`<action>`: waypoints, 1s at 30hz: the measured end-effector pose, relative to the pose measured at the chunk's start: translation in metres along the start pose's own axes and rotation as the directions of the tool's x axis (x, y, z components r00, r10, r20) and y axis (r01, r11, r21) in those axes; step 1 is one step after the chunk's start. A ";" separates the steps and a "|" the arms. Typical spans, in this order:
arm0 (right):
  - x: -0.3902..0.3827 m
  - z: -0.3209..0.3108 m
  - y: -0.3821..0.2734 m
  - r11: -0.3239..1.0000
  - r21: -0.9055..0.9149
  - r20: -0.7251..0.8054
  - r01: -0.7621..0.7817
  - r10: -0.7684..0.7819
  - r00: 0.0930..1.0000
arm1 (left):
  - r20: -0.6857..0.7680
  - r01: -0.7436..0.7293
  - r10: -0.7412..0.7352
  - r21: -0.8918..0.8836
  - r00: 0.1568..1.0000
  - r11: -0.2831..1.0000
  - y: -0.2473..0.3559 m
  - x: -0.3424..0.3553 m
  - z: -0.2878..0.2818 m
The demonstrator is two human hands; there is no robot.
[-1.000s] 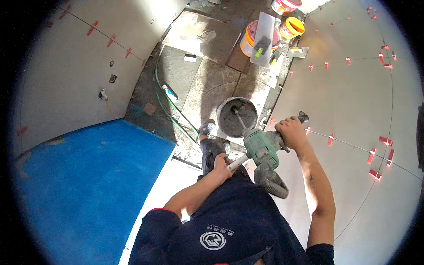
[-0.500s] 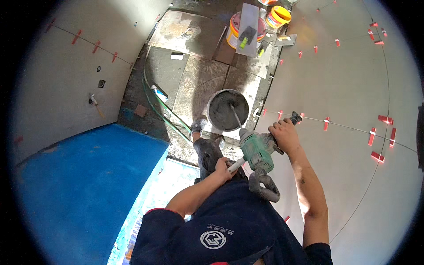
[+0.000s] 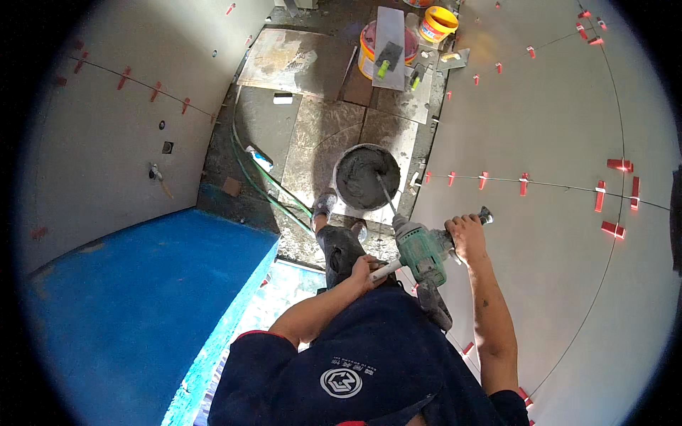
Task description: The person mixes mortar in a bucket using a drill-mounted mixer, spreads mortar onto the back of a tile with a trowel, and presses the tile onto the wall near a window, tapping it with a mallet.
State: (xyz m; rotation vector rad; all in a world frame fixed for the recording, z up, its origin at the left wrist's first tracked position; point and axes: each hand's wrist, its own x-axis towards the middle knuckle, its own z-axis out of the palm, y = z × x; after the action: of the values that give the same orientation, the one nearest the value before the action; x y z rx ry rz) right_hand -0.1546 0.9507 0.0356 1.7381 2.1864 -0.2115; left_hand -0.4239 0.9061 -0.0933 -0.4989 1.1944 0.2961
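Note:
A green power mixer (image 3: 421,254), smeared with grey, is tilted in front of my body. My left hand (image 3: 365,272) is wrapped round its pale side handle, and my right hand (image 3: 467,238) grips the dark handle on the other side. From the mixer's front a thin metal shaft (image 3: 387,192) runs down into a round bucket (image 3: 337,186) of wet grey mortar (image 3: 359,174). It enters the mortar toward the bucket's right side; its lower end is buried. The mixer's dark rear grip (image 3: 434,305) hangs close to my shirt, with neither hand on it.
A green hose (image 3: 284,208) curves left of my feet. Beyond the bucket stand an orange-and-white bucket (image 3: 366,62) with a long pale board (image 3: 389,32) across it, and a yellow bucket (image 3: 439,25). Tiled wall (image 3: 540,135) with red clips rises close on the right; blue surface (image 3: 142,284) lies left.
Both hands and the mixer have shifted a little to the right. Its shaft has moved from near the middle of the mortar toward the right, and the mortar's surface ridges look different.

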 end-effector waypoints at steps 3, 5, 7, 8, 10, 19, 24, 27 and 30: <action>-0.011 0.008 0.000 1.000 -0.016 0.013 -0.024 0.024 1.000 | -0.025 0.084 -0.084 0.004 0.996 0.996 0.000 0.000 -0.001; -0.016 0.013 -0.001 0.997 0.014 0.064 -0.073 0.072 0.995 | -0.091 0.013 -0.010 0.037 0.996 0.999 0.001 -0.001 -0.001; -0.020 0.017 -0.002 0.996 0.038 0.048 -0.077 0.075 0.996 | -0.050 0.017 -0.014 0.074 0.999 0.997 0.002 -0.003 -0.002; -0.022 0.019 -0.003 0.991 0.066 0.050 -0.116 0.113 0.992 | -0.036 0.062 -0.058 0.102 0.998 0.993 0.003 -0.003 -0.002; -0.026 0.021 -0.004 0.992 0.070 0.049 -0.108 0.105 0.993 | -0.031 0.045 -0.041 0.127 0.999 0.991 0.004 -0.005 -0.005; -0.034 0.027 -0.005 0.987 0.098 -0.002 -0.129 0.130 0.991 | 0.006 0.050 -0.053 0.224 0.999 0.973 0.013 0.011 -0.020; -0.039 0.029 -0.004 0.982 0.104 0.072 -0.158 0.151 0.986 | 0.225 -0.003 -0.105 0.432 0.969 0.902 0.020 0.013 -0.027; -0.041 0.028 -0.005 0.964 0.181 0.064 -0.192 0.184 0.981 | 0.283 -0.002 -0.188 0.557 0.941 0.830 0.026 -0.004 -0.018; -0.040 0.025 -0.007 0.963 0.163 0.075 -0.216 0.206 0.976 | 0.094 -0.107 0.052 0.837 0.994 0.536 0.037 -0.027 -0.002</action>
State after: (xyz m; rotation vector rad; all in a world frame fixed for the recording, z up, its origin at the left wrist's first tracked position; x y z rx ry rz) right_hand -0.1493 0.9043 0.0258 2.0158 1.9743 -0.4000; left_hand -0.4523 0.9376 -0.0759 0.4354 1.1524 -0.2199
